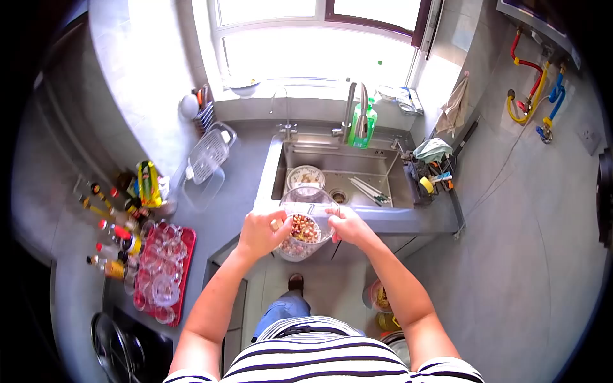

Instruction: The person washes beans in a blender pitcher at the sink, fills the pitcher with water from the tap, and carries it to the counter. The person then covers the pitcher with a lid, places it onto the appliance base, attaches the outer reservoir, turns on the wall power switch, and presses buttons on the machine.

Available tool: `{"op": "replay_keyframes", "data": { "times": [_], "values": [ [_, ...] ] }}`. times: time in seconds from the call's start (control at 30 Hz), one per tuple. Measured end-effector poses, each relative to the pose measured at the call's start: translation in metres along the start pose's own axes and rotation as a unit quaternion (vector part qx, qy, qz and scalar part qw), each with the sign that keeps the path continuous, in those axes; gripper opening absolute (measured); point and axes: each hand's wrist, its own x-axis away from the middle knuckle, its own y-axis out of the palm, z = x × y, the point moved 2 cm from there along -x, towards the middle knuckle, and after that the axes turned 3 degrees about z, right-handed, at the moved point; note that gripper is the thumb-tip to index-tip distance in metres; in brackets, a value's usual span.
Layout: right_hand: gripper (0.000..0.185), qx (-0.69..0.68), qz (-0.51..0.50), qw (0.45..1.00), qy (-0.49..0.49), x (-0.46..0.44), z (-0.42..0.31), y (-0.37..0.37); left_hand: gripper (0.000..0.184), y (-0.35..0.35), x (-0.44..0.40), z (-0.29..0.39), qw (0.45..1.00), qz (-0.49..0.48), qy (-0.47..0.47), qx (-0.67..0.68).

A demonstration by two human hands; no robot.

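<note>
A clear plastic container (pixel 297 250) with mixed brown, red and pale beans or grains (pixel 305 228) in it is in front of the sink's near edge, close to my body. My right hand (pixel 350 226) grips its right side near the rim, thumb and fingers closed on it. On the other side my left hand (pixel 263 232) is closed, fingertips pinched together at the container's left edge. Whether those fingertips also hold something small is hidden. Just beyond is the steel sink (pixel 399 182), holding a patterned bowl (pixel 306 176) and several white-and-green knives or sticks (pixel 370 191).
A tall faucet (pixel 350 115) and green soap bottle (pixel 363 127) stand behind the sink. To the left are a clear drying basket (pixel 209 153), a red tray (pixel 189 246) of glasses and several bottles (pixel 115 237). A tool rack (pixel 428 172) stands right. Containers (pixel 378 297) sit on the floor.
</note>
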Motion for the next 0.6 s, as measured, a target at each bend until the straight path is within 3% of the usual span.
{"op": "replay_keyframes", "data": {
  "times": [0.07,0.1,0.17,0.27,0.53,0.6],
  "values": [
    [0.047,-0.002,0.045,0.998,-0.035,-0.014,0.001,0.0,0.022,-0.005,-0.013,-0.003,1.0,-0.003,0.014,0.002],
    [0.045,0.047,0.054,0.997,0.004,-0.057,-0.001,-0.035,0.022,0.042,-0.061,-0.032,0.999,-0.01,-0.011,0.041],
    [0.048,0.036,0.079,0.995,-0.038,-0.132,-0.016,-0.057,0.022,0.046,-0.139,-0.058,0.999,0.01,0.016,0.043],
    [0.045,0.005,0.089,0.996,-0.028,-0.195,-0.002,-0.081,0.021,0.08,-0.204,-0.092,0.999,-0.019,0.018,0.036],
    [0.049,-0.072,0.122,0.99,0.007,-0.305,0.042,-0.104,0.02,0.129,-0.313,-0.145,0.997,-0.066,0.014,0.041],
    [0.05,-0.102,0.196,0.975,0.013,-0.332,0.052,-0.104,0.021,0.134,-0.33,-0.159,0.996,-0.069,-0.009,0.054]
  ]
}}
